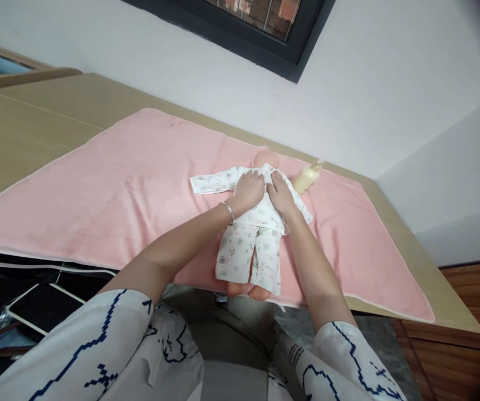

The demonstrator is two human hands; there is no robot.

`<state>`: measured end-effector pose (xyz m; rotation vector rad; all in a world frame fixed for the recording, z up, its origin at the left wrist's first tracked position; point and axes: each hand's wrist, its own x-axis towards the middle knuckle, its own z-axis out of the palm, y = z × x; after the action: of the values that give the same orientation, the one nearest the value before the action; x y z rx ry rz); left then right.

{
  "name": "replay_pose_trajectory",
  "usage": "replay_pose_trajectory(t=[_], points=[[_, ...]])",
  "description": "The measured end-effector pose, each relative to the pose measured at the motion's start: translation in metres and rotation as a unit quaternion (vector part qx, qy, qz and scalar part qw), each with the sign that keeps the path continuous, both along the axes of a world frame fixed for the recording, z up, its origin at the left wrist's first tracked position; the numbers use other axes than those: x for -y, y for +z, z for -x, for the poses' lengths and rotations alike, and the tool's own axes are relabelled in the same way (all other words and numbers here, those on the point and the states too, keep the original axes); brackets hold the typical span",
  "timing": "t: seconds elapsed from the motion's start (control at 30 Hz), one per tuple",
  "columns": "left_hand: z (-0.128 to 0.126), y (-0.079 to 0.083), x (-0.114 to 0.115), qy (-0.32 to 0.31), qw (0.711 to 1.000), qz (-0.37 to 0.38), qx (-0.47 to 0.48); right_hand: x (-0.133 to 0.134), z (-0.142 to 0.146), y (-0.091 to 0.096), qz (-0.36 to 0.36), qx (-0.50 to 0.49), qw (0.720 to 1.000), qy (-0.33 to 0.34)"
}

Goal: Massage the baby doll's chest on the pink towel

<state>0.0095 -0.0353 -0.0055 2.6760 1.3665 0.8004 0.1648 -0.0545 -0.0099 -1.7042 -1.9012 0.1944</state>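
Your left hand [249, 192] and right hand [282, 195] rest on the shirt [260, 214]; can't tell if they pinch. Doll [266, 159] at your twelve o'clock: trousers [235, 253] on, shirt over torso, front fastening unclear.

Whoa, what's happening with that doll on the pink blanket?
A person has both hands on the doll: the left hand and right hand are side by side on the chest of its white patterned top. The doll also wears matching trousers, and its feet point toward the person. One sleeve stretches out to the left. The pink blanket lies over a table, and a pump bottle is beside the doll.
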Motion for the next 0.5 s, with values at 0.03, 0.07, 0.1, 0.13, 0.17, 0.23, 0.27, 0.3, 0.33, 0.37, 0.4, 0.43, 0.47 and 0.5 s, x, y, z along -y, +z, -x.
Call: replay_pose_trajectory(t=[0.03, 0.07, 0.1, 0.13, 0.17, 0.23, 0.27, 0.3, 0.33, 0.37, 0.4, 0.43, 0.47, 0.5], points=[[0.001, 0.0, 0.0, -0.007, 1.0, -0.002, 0.003, 0.001, 0.001, 0.001, -0.003, 0.009, 1.0, -0.001], [0.002, 0.0, -0.002, -0.014, 1.0, -0.001, 0.009, 0.002, 0.003, 0.002, -0.006, 0.018, 1.0, -0.003], [0.004, 0.0, -0.005, -0.019, 1.0, 0.005, 0.016, 0.004, 0.005, 0.002, -0.009, 0.026, 1.0, -0.005], [0.006, -0.001, -0.008, -0.022, 0.999, 0.013, 0.022, 0.005, 0.008, 0.003, -0.012, 0.032, 0.999, -0.008], [0.008, -0.002, -0.011, -0.024, 0.999, 0.023, 0.026, 0.007, 0.011, 0.004, -0.014, 0.035, 0.999, -0.01], [0.011, -0.002, -0.018, -0.026, 0.998, 0.046, 0.029, 0.012, 0.018, 0.007, -0.014, 0.043, 0.999, -0.021], [0.012, -0.003, -0.021, -0.025, 0.998, 0.057, 0.029, 0.014, 0.022, 0.008, -0.011, 0.05, 0.998, -0.031], [0.013, -0.003, -0.023, -0.022, 0.997, 0.065, 0.03, 0.018, 0.027, 0.01, -0.009, 0.062, 0.997, -0.042], [0.014, -0.003, -0.024, -0.021, 0.997, 0.07, 0.029, 0.021, 0.033, 0.012, -0.006, 0.078, 0.996, -0.052], [0.015, -0.003, -0.024, -0.025, 0.997, 0.07, 0.026, 0.025, 0.038, 0.015, -0.003, 0.094, 0.994, -0.062], [0.015, -0.002, -0.024, -0.03, 0.997, 0.066, 0.019, 0.029, 0.043, 0.017, 0.0, 0.11, 0.991, -0.069], [0.015, -0.002, -0.022, -0.034, 0.998, 0.06, 0.01, 0.032, 0.047, 0.02, 0.003, 0.123, 0.99, -0.074], [0.014, -0.001, -0.019, -0.029, 0.998, 0.054, 0.001, 0.035, 0.05, 0.023, 0.006, 0.131, 0.988, -0.078], [0.012, 0.001, -0.014, -0.016, 0.999, 0.05, -0.007, 0.036, 0.051, 0.025, 0.008, 0.132, 0.988, -0.08]])
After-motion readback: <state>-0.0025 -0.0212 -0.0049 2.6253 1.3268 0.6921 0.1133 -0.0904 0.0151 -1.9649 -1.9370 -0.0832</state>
